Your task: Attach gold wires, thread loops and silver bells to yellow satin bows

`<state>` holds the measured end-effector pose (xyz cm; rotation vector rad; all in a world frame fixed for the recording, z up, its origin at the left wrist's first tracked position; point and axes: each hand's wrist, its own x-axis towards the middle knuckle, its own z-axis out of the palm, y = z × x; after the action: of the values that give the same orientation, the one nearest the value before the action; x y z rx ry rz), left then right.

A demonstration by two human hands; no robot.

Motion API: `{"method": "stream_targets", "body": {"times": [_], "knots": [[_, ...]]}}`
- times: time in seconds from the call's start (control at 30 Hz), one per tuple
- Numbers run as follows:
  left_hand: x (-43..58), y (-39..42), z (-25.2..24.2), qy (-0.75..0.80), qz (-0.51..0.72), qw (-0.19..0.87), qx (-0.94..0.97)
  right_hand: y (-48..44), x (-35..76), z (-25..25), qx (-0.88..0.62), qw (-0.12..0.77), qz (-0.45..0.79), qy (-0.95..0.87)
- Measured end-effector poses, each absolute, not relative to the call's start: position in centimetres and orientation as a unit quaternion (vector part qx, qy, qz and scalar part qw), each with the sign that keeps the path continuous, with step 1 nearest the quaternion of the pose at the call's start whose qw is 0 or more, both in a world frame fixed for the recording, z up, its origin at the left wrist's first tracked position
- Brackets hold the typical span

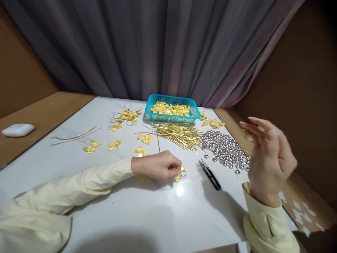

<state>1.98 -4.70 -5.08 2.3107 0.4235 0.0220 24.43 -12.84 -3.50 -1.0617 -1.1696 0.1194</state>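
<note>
So there's a little yellow bow with a thin gold loop on it, sitting near the middle of the white bench, and the left hand has it pinched at the fingertips, knuckles resting down on the top. The right hand is up in the air off to the right, fingers spread and loose, holding nothing as far as I can see. It's a bit blurred.

Just right of the bow lie small black snips, flat on the bench, not touching either hand. Past those, a big heap of silver bells, right under the raised hand. Behind the left hand there's a bundle of gold wires fanned out, and behind that a blue basket full of more yellow bows.

A few loose bows are scattered to the left of the wires, plus a small pile of finished ones with loops left of the basket and another bunch on its right. Two long gold strands lie further left. A white case sits on the wooden ledge at far left. Grey curtain behind everything. Both sleeves are pale yellow.
</note>
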Motion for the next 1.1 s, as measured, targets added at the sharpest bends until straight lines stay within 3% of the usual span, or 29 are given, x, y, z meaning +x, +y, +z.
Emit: {"method": "stream_targets", "body": {"times": [0.1, 0.23, 0.3, 0.43, 0.8, 1.1], "knots": [[1.8, -5.2, -3.7, 0.159, 0.004, 0.373, 0.914, -12.3, 23.5, -3.8, -0.443, 0.682, 0.217, -0.540], [1.6, -5.7, -3.1, 0.143, 0.004, 0.323, 0.935, -12.0, 22.1, -5.3, -0.486, 0.436, 0.403, -0.642], [1.5, -5.9, -3.1, 0.139, 0.003, 0.299, 0.944, -11.9, 21.3, -6.0, -0.492, 0.349, 0.440, -0.666], [1.4, -5.9, -2.9, 0.135, 0.002, 0.291, 0.947, -11.9, 20.6, -6.3, -0.476, 0.277, 0.444, -0.707], [1.4, -5.5, -2.7, 0.197, -0.001, 0.358, 0.913, -12.2, 20.4, -6.2, -0.494, 0.201, 0.343, -0.773], [1.5, -4.8, -2.8, 0.230, -0.029, 0.411, 0.882, -12.3, 20.3, -6.5, -0.488, 0.201, 0.336, -0.780]]}}
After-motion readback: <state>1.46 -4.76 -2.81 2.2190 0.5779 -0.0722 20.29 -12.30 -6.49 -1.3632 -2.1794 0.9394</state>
